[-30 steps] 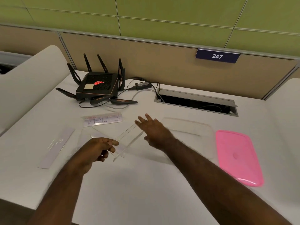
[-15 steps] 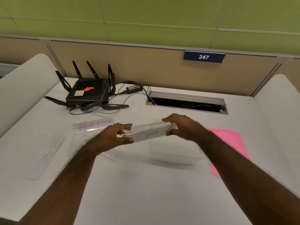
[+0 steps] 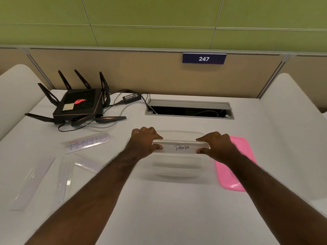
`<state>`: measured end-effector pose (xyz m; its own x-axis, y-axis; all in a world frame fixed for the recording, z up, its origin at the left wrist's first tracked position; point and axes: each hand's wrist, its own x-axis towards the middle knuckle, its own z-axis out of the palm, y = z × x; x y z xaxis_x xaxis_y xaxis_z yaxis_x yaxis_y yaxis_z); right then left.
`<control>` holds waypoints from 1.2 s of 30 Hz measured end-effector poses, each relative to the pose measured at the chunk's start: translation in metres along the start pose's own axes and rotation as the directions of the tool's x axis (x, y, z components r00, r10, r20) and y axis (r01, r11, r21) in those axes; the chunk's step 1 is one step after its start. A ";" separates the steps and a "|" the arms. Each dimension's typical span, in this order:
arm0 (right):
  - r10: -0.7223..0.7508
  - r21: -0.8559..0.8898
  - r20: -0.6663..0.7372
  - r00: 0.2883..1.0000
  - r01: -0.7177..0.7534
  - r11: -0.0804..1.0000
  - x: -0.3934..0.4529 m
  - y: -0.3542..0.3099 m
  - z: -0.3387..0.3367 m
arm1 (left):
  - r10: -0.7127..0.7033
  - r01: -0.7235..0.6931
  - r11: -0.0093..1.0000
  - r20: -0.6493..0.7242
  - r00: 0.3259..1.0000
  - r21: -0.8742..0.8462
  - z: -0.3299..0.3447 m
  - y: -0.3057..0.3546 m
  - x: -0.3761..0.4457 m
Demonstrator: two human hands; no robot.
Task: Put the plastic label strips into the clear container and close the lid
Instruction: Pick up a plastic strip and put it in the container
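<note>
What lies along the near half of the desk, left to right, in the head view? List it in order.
Blank label strips → STEPHN strip → left hand → PANDA strip, held by both hands over the clear container → right hand → pink lid.

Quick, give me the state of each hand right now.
Left hand: closed on the left end of the PANDA label strip, above the clear container.
Right hand: closed on the strip's right end.
</note>
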<state>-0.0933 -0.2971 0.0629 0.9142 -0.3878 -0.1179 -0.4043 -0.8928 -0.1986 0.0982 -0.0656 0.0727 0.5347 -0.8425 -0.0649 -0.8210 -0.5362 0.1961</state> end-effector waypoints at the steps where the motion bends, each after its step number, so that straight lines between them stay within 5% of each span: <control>1: -0.004 -0.036 -0.015 1.000 0.003 0.999 -0.001 0.000 0.003 | -0.010 0.010 0.999 0.008 1.000 0.044 0.004 0.002 0.000; 14: -0.057 -0.440 0.112 0.992 0.101 0.892 0.006 -0.023 0.040 | -0.129 0.005 0.856 0.206 0.970 0.517 0.041 0.043 0.001; 26: -0.054 -0.535 0.229 0.972 0.172 0.827 0.018 -0.035 0.053 | -0.172 -0.026 0.854 0.328 0.929 0.520 0.063 0.041 0.016; 30: -0.035 -0.454 0.249 0.968 0.149 0.879 0.022 -0.038 0.046 | -0.047 -0.038 0.937 0.235 0.971 0.346 0.057 0.030 0.012; 36: -0.044 -0.261 0.046 0.998 0.054 0.964 0.030 -0.058 0.025 | -0.034 0.045 0.998 -0.224 0.974 0.047 0.031 0.003 -0.005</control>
<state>-0.0429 -0.2517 0.0466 0.9287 -0.3375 -0.1539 -0.3327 -0.9413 0.0563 0.0868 -0.0641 0.0429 0.5933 -0.7910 0.1494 -0.8044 -0.5755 0.1472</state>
